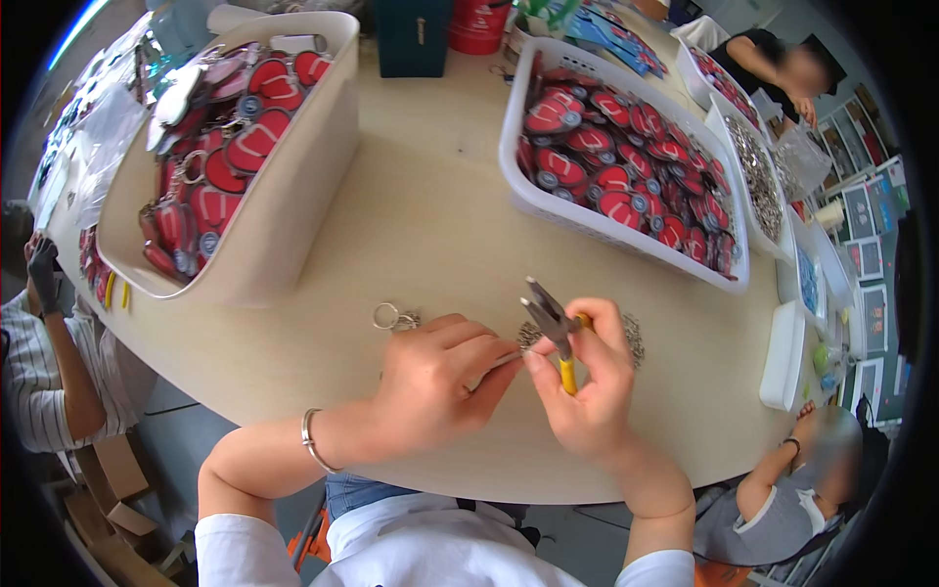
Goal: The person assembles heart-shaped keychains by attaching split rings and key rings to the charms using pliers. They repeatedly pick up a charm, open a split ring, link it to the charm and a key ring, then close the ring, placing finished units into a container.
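A broad, pale wood-toned table (430, 225) with a curved edge filled most of the view. Around it were 3 other people: a person in a striped shirt (73, 342) at the left, a person in a black top (758, 59) at the upper right and a person in a grey top (768, 514) at the lower right. Beyond the hands stood a deep cream plastic bin (303, 186) on the left and a shallower white plastic basket (631, 241) on the right, both filled with red, dark-edged rounded tags (616, 176).

Near the table's close edge, the 2 bare hands were almost together. The left hand (440, 372) was pinching a thin, flat piece (505, 360) between thumb and forefinger; I could not tell what it was. The right hand (597, 377) was grasping yellow-handled pliers of dark metal (554, 328), their jaws slightly parted and pointing away, up and to the left. Small silvery metal bits (634, 340) lay on both sides of the right hand. A silver metal ring (385, 315) lay on the table just beyond the left hand, with a short chain (408, 321) beside it.
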Demonstrator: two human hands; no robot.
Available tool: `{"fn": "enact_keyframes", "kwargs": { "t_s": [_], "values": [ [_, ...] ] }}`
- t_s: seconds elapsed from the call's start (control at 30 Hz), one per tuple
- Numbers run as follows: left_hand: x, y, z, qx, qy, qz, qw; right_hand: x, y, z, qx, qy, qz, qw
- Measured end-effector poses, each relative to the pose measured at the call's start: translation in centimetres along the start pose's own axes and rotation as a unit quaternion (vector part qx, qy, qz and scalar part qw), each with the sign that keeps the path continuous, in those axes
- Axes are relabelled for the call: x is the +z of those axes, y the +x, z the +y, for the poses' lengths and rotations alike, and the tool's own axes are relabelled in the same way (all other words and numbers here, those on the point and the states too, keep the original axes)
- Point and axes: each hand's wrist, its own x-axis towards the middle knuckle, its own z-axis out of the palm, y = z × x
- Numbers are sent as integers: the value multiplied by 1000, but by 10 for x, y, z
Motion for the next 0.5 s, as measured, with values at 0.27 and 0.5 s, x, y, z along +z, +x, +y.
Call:
{"fn": "enact_keyframes", "kwargs": {
  "t_s": [0.27, 0.5],
  "values": [
    [-31, 16, 5, 4, 18, -37, 999, 13, 11, -15, -29, -47, 41, 998],
    [-83, 37, -5, -25, -5, 157, 987, 46, 42, 7, 59, -4, -75, 995]
  ]
}}
